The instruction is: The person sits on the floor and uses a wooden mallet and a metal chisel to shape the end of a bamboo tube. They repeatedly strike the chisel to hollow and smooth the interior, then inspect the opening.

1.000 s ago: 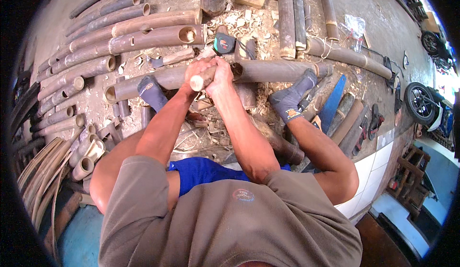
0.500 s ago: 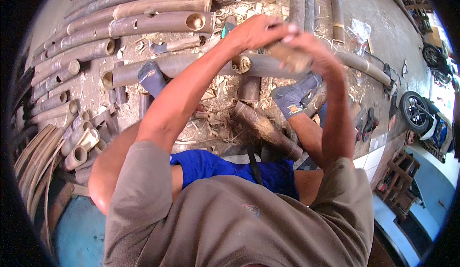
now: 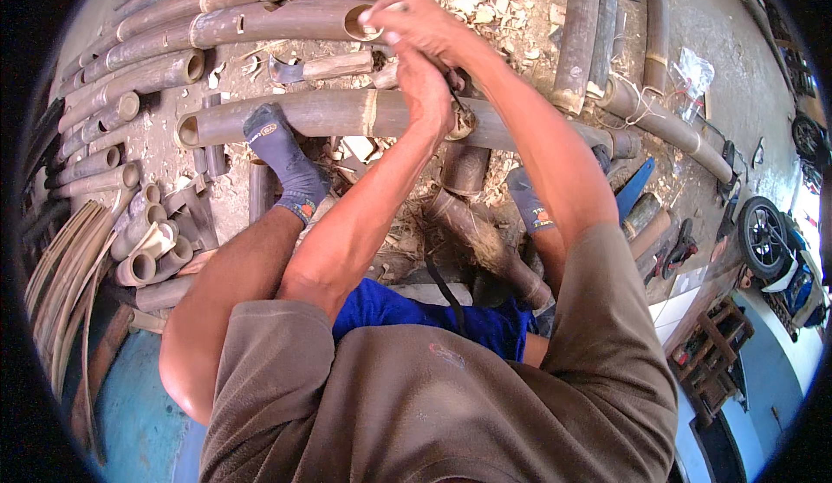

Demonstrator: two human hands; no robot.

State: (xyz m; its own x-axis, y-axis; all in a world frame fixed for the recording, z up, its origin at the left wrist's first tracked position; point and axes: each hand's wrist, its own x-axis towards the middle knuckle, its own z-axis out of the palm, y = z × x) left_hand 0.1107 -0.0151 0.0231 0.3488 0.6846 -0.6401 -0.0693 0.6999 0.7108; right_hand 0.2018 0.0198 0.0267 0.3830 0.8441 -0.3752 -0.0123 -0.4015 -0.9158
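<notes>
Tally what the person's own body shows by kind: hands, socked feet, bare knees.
Hands: 2, left hand and right hand, raised together over the bamboo pole
Grey socked feet: 2
Bare knees: 1
Total: 5

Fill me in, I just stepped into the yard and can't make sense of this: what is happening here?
A person sits on the ground among cut bamboo poles, with both hands raised together in front. The right hand grips a small pale piece at its top, and the left hand is pressed close just under it. What the left hand holds is hidden. Below the hands a long bamboo pole lies crosswise, and the left foot, in a grey sock, rests on it. Wood chips litter the floor.
</notes>
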